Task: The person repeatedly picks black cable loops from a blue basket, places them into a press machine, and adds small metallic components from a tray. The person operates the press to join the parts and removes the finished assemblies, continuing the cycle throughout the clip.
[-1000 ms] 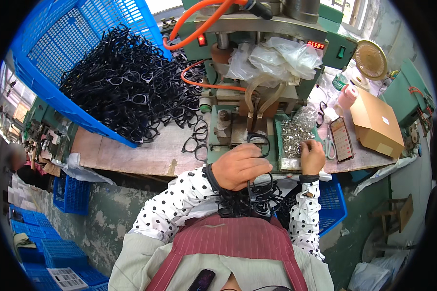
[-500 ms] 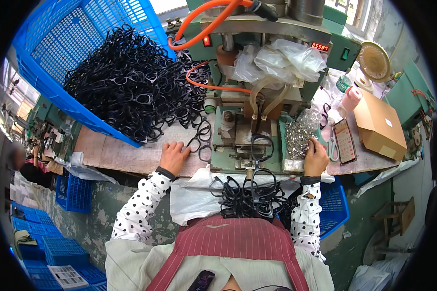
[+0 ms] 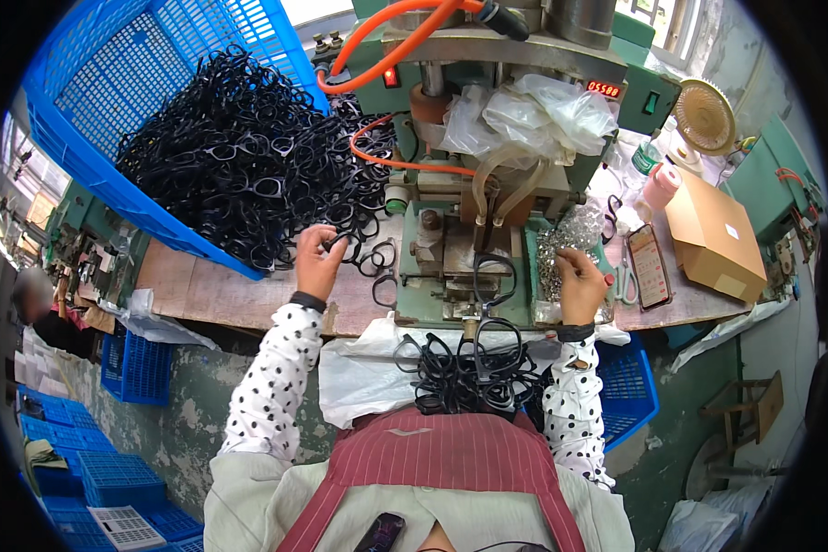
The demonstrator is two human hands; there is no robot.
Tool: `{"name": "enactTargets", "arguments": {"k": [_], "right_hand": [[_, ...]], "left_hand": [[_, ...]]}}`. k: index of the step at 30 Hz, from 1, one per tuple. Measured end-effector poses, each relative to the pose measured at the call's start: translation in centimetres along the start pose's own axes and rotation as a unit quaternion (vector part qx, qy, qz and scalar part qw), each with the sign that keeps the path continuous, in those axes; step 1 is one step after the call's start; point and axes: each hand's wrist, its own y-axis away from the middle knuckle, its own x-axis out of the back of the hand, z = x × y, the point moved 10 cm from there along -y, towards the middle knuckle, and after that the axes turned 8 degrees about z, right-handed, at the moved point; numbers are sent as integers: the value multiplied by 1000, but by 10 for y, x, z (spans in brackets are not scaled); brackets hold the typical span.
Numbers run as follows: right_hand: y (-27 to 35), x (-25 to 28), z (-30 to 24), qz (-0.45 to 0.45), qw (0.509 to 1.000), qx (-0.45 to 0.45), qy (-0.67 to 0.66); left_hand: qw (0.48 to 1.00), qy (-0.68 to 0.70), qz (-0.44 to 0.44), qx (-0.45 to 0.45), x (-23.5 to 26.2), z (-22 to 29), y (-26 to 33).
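My left hand [image 3: 316, 265] is at the near edge of a heap of black eyeglass frames [image 3: 248, 179], its fingers closed on one dark eyeglass frame [image 3: 337, 240]. Several loose frames lie just right of it on the table. My right hand [image 3: 581, 287] hovers at a tray of small shiny metal parts [image 3: 548, 265], thumb and fingertips together; anything between them is too small to make out. Between my hands stands a green press machine [image 3: 418, 299], with a black eyeglass frame [image 3: 514, 279] hanging at its front. More black frames [image 3: 460, 382] are bunched below it, against my apron.
A blue crate [image 3: 147, 207] lies tipped at the left, frames spilling out. On the right are scissors [image 3: 626, 283], a phone [image 3: 650, 267], a cardboard box [image 3: 716, 235], a pink bottle [image 3: 661, 187] and a small fan [image 3: 705, 116]. An orange hose [image 3: 386, 29] loops above.
My left hand has moved forward from the bare tabletop to the heap and closed on a frame. The right hand has drawn slightly left and its fingers have come together.
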Motion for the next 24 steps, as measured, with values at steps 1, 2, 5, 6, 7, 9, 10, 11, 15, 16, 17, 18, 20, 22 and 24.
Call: {"name": "enactTargets", "arguments": {"k": [1,2,5,6,7,9,10,11,15,16,17,18,20,22,24], "right_hand": [[-1,-11,-4,-40,998,-31,-37],[0,-19,-18,-66,994,-45,-77],[6,-29,-69,-117,976,-81,-165],[9,-27,-82,-125,975,-81,-164],[12,-27,-94,-137,973,-79,-165],[22,-36,-107,-166,958,-104,-209],[25,-39,-110,-162,957,-103,-217],[29,-43,-111,-157,956,-102,-226],[32,-54,-114,-158,962,-108,-195],[31,-56,-114,-154,965,-103,-187],[30,-57,-115,-151,967,-102,-176],[28,-59,-118,-152,969,-101,-167],[25,-64,-123,-141,969,-93,-181],[24,-66,-122,-114,964,-84,-225],[27,-66,-119,-115,959,-94,-242]], "left_hand": [[999,-14,28,28,-5,-18,6],[998,43,44,25,-14,-43,16],[995,49,66,65,-40,-64,40],[997,25,55,51,-47,-48,42],[995,47,34,84,-54,-50,44],[988,91,7,125,-63,-42,45],[985,113,1,132,-64,-27,44],[981,135,-5,138,-64,-13,43],[994,105,12,14,-49,44,35],[995,93,16,-19,-43,64,35],[995,81,16,-53,-40,88,36],[994,69,18,-86,-37,112,39],[978,102,24,-183,-31,150,48],[943,68,-11,-325,-32,196,64],[892,139,-44,-429,-37,232,84]]}}
